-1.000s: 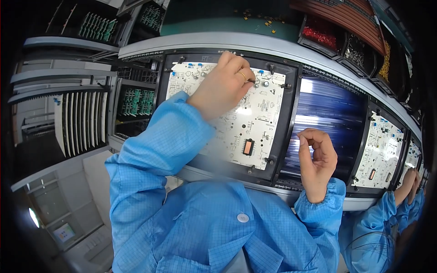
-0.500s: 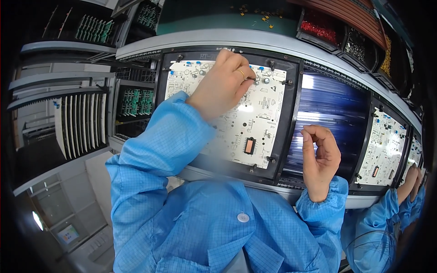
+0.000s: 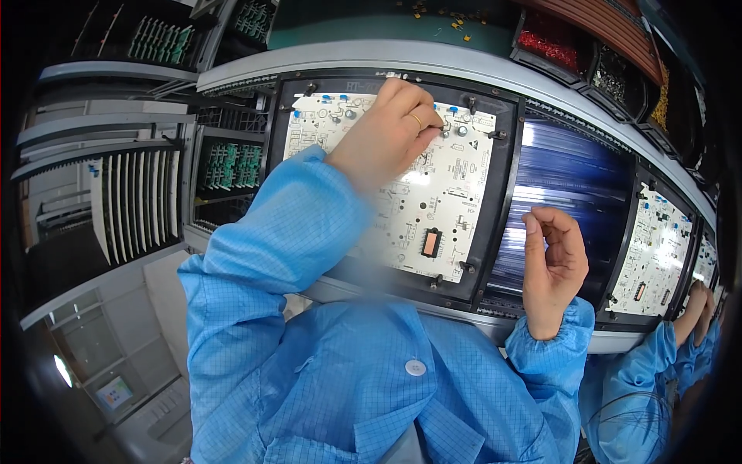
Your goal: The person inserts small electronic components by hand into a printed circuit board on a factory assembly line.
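A white circuit board (image 3: 456,174) lies in a black carrier frame (image 3: 495,185) in front of me. My left hand (image 3: 390,135), a ring on one finger, reaches over the board's upper part. Its thumb and forefinger are pinched at the board's surface, beside a small round capacitor (image 3: 462,131); what is between the fingertips is too small to name. My right hand (image 3: 555,259) hovers over the shiny dark-blue conveyor section (image 3: 568,170) right of the frame. Its thumb and forefinger tips meet around something tiny that I cannot make out, the other fingers curled.
Bins of red parts (image 3: 549,48), silvery parts (image 3: 612,81) and yellow parts (image 3: 662,100) line the far right. Another white board (image 3: 653,255) sits further right, near a co-worker's hand (image 3: 692,309). Racks with green boards (image 3: 233,166) and upright white boards (image 3: 139,205) stand left.
The view has shifted slightly, so the board and bins appear a little further right. Both hands keep nearly the same pinched poses, the left at the same spot on the board.
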A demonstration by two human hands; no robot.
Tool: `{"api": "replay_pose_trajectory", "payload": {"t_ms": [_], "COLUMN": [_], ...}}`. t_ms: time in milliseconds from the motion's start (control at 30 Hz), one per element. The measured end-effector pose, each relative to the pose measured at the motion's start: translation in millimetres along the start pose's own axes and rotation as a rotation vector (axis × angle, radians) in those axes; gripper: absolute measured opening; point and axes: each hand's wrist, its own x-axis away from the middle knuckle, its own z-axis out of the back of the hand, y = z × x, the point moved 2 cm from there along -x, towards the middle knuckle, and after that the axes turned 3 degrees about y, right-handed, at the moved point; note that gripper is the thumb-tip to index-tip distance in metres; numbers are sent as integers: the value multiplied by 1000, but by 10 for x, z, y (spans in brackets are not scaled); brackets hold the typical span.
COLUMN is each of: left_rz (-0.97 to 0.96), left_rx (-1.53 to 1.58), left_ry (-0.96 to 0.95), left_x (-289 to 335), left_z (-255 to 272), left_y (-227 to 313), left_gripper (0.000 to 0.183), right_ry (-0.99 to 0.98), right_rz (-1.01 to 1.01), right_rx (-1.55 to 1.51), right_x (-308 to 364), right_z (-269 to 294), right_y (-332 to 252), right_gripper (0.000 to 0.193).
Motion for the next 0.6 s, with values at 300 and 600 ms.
{"api": "replay_pose_trajectory", "payload": {"t_ms": [300,600], "left_rz": [-57,-91], "left_rx": [-14,-35], "left_ry": [9,-3], "left_x": [19,17], "left_z": [-15,-1], "left_y": [-38,-31], "left_gripper": [15,15], "right_ry": [7,-1], "right_rz": [16,-4], "right_rx": [7,6], "right_x": [8,14], "right_z": [-20,-47], "right_y": [18,21], "right_gripper": [14,13]}}
